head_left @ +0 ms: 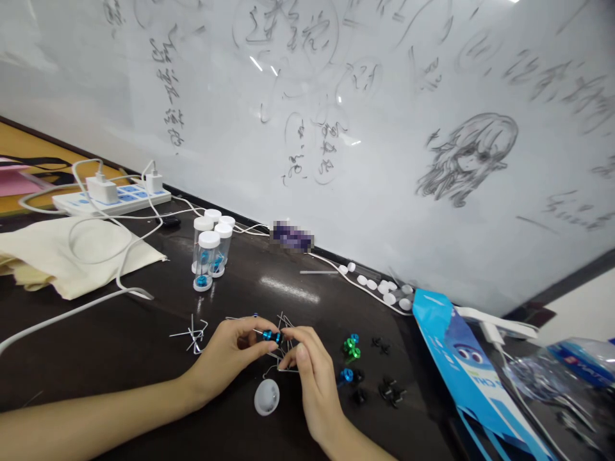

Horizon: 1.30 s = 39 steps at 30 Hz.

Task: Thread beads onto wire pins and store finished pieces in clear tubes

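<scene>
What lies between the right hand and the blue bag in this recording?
In the head view, green parts, blue parts and black parts lie between the right hand and the blue bag.

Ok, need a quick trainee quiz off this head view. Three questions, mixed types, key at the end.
1. Multiple choice: the small part in the fingers of the left hand is
A) green and white
B) blue and black
C) all red
2. True or false: the white-capped tubes stand upright.
3. Which lies nearer the right hand: the green parts or the blue packet?

Key: 1 B; 2 true; 3 the green parts.
</scene>
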Each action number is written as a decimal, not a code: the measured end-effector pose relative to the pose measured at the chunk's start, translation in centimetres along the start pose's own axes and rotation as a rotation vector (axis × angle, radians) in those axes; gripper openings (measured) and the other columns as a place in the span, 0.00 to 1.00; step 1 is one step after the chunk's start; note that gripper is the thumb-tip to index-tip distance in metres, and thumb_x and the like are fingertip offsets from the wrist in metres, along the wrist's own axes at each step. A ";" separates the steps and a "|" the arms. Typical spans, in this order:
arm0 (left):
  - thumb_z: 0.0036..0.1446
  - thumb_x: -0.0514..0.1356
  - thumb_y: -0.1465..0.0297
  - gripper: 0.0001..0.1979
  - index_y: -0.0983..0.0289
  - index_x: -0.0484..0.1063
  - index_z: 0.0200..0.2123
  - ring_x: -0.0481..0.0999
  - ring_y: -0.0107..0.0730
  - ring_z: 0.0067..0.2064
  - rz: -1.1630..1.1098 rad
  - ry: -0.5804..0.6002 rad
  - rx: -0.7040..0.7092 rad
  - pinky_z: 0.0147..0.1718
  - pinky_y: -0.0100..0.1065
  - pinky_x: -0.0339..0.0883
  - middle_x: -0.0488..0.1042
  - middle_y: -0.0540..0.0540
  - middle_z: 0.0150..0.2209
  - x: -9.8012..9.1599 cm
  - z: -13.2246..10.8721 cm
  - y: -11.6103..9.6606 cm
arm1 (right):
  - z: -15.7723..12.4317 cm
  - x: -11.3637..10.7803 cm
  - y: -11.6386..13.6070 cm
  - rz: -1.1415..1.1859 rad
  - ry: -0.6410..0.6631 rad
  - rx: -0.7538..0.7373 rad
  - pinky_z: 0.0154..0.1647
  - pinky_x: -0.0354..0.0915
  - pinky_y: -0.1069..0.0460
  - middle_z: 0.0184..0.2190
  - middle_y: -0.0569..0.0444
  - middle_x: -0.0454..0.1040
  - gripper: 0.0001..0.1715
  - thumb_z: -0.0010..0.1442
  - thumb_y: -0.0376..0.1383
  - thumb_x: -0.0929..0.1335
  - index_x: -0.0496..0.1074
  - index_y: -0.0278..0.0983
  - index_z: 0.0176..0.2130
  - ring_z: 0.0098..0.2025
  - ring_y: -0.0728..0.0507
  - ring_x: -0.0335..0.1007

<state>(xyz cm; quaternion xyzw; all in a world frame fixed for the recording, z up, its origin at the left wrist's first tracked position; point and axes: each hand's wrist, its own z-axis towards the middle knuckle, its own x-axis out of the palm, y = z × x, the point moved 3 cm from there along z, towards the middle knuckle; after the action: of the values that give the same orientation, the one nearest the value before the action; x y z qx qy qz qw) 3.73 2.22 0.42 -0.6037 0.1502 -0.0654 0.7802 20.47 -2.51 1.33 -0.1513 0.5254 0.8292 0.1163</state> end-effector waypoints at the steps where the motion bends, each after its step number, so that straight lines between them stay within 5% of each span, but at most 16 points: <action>1: 0.52 0.65 0.66 0.09 0.61 0.80 0.37 0.62 0.27 0.24 0.001 -0.002 0.001 0.25 0.28 0.56 0.66 0.45 0.20 0.0 0.0 0.0 | 0.0 0.0 0.0 -0.002 0.009 -0.003 0.40 0.66 0.50 0.40 0.52 0.69 0.20 0.71 0.44 0.56 0.72 0.42 0.50 0.32 0.47 0.71; 39: 0.53 0.65 0.66 0.09 0.62 0.80 0.38 0.63 0.28 0.24 0.016 -0.004 -0.007 0.25 0.28 0.58 0.68 0.47 0.21 0.0 0.0 -0.3 | 0.0 0.1 0.0 0.005 0.012 0.002 0.40 0.67 0.50 0.41 0.51 0.69 0.21 0.71 0.44 0.55 0.72 0.40 0.50 0.31 0.47 0.71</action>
<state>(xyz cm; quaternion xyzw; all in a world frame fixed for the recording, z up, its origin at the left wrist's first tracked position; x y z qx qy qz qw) 3.72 2.14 0.68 -0.6053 0.1537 -0.0574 0.7789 20.32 -2.50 1.32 -0.1548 0.5275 0.8279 0.1112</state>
